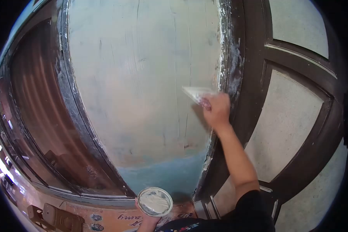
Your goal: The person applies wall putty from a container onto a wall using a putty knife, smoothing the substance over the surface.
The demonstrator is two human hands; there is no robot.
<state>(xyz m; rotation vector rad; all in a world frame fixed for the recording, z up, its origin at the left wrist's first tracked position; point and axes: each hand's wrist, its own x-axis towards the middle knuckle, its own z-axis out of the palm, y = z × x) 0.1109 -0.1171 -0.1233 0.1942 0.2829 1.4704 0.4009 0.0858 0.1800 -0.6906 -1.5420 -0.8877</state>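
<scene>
My right hand [219, 110] is closed round the handle of a putty knife [194, 92], with its wide pale blade up against the wall panel [143, 77]. The hand is slightly blurred. Low in the view, my left hand [148, 223] grips a round tub [170, 207] from the side and below. White putty [155, 202] fills part of the tub and is smeared on its inside. The panel is whitish with thin vertical lines, and a blue-green band [162, 176] runs across its bottom.
Dark frame posts [236, 69] with white smears border the panel. A brown framed window [38, 92] is at left, and dark framing with pale panels [294, 112] at right. Brown plastic furniture [62, 218] and printed cardboard [116, 220] are on the floor.
</scene>
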